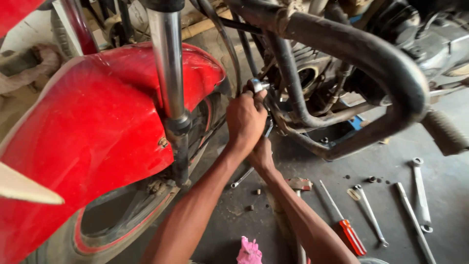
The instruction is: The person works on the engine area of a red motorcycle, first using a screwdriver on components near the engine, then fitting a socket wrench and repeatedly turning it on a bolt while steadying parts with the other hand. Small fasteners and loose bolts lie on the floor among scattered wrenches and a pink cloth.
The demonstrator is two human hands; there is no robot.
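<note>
My left hand (245,119) is closed around a shiny metal socket tool (257,85), pressed against the motorcycle engine's lower front (303,78). My right hand (262,154) sits just below it, partly hidden behind the left hand, and grips a slim metal wrench (268,128) near the frame tubes. The red front mudguard (97,122) and chrome fork leg (168,68) stand left of both hands. A black crash guard bar (381,63) arches over the engine to the right.
On the grey floor lie a red-handled screwdriver (348,230), several wrenches (420,193), a hammer head (299,184), loose nuts (372,179) and a spanner (242,177). A pink rag (249,252) lies at the bottom edge. The front tyre (107,230) fills the lower left.
</note>
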